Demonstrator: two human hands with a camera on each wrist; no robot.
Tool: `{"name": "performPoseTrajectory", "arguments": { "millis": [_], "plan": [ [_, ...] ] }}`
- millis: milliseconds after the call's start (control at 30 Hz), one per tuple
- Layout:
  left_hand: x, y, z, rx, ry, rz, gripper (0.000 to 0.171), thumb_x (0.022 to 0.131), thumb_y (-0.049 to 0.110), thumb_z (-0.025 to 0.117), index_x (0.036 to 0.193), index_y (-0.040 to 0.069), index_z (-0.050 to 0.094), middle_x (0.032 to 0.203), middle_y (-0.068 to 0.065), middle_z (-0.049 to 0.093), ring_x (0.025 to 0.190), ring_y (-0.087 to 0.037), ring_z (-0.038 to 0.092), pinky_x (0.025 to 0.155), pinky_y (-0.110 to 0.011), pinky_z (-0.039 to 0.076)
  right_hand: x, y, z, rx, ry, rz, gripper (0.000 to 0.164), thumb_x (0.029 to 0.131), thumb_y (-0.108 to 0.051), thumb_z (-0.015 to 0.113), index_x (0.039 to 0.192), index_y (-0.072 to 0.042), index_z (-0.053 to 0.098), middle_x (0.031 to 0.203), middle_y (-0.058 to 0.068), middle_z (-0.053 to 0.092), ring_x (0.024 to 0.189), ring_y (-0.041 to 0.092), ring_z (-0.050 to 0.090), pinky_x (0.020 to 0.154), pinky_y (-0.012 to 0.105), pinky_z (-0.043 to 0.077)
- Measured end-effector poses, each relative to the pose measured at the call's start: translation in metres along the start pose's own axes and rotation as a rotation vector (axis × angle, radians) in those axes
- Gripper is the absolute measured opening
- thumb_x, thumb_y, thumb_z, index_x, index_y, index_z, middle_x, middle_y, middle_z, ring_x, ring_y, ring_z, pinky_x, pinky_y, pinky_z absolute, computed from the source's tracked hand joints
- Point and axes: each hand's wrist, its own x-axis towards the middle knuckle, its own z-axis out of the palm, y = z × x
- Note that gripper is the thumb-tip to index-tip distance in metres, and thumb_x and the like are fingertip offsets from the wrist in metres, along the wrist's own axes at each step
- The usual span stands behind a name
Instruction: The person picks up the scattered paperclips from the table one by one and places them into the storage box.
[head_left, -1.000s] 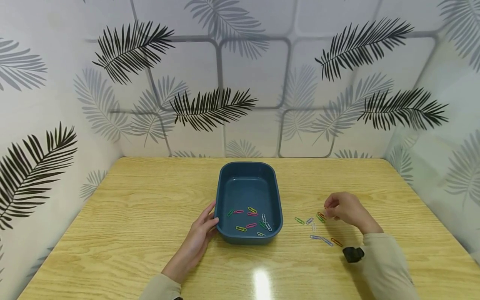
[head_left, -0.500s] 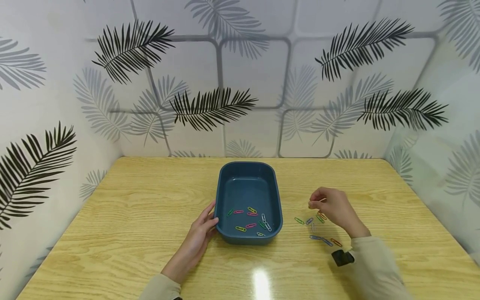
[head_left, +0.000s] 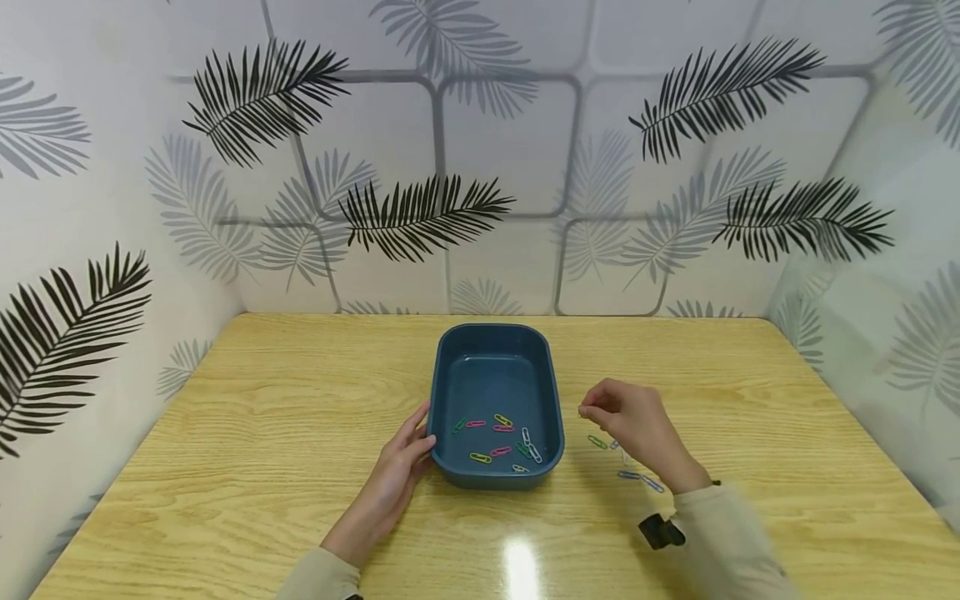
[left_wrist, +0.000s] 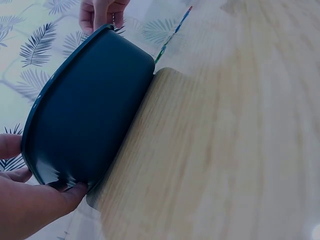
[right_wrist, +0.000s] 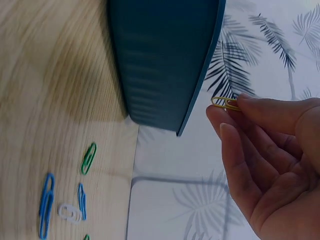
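A dark blue rectangular tray (head_left: pixel 495 483) stands on the table with several coloured paper clips (head_left: pixel 501 428) scattered in its near half. My left hand (head_left: pixel 397 471) holds the tray's left side, thumb at the rim and fingers against the outer wall. Pinched between the thumb and index finger of my right hand (head_left: pixel 633 425) is a yellow paper clip (right_wrist: pixel 225 103), raised just right of the tray. Beneath that hand lie loose paper clips: a green one (right_wrist: pixel 88 158), a white one (right_wrist: pixel 69 213) and blue ones (right_wrist: pixel 46 206). The hand hides some others in the head view.
The light wood table (head_left: pixel 300 392) reaches back to a wall (head_left: pixel 510 150) with a printed leaf pattern. Similar leaf-patterned walls rise at the left and right. A bright reflection (head_left: pixel 521 567) shows near the table's front.
My right hand has moved left from the loose clips toward the tray, carrying the yellow paper clip. The left hand and the tray have stayed where they were.
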Motion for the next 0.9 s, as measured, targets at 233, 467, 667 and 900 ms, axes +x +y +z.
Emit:
{"name": "performPoseTrajectory", "arguments": {
  "millis": [233,467,667,900],
  "plan": [
    [-0.001,0.002,0.001,-0.006,0.013,-0.010,0.059,0.100,0.005,0.040,0.155,0.007,0.019,0.154,-0.024,0.023,0.140,-0.035,0.025,0.110,-0.048,0.025,-0.004,-0.014,0.010,0.015,0.024,-0.098,0.008,0.083,-0.003,0.074,0.082,-0.009,0.068,0.078,-0.003,0.068,0.071,0.014,0.065,0.057,0.025,0.051],
    [0.001,-0.002,-0.003,0.011,-0.008,0.016,0.060,0.100,0.011,0.044,0.155,0.008,0.019,0.152,-0.024,0.027,0.138,-0.032,0.031,0.109,-0.044,0.029,-0.006,-0.023,0.014,0.013,0.015,-0.156,0.008,0.082,-0.004,0.075,0.081,-0.010,0.070,0.078,-0.005,0.068,0.068,0.009,0.062,0.060,0.025,0.052],
    [-0.001,0.001,-0.001,0.003,0.008,0.008,0.059,0.100,0.007,0.042,0.155,0.007,0.018,0.150,-0.026,0.030,0.135,-0.035,0.034,0.107,-0.043,0.029,-0.006,-0.026,0.017,0.008,0.000,-0.194,0.010,0.082,-0.003,0.075,0.083,-0.012,0.072,0.080,-0.006,0.068,0.071,0.008,0.063,0.065,0.026,0.054],
    [0.000,0.001,-0.001,-0.011,-0.010,-0.002,0.060,0.101,0.007,0.041,0.155,0.007,0.017,0.153,-0.025,0.025,0.138,-0.036,0.029,0.111,-0.047,0.024,-0.007,-0.027,0.019,0.000,-0.024,-0.205,0.008,0.083,-0.001,0.074,0.085,-0.010,0.072,0.082,-0.005,0.069,0.071,0.010,0.063,0.062,0.023,0.053]
  ]
}}
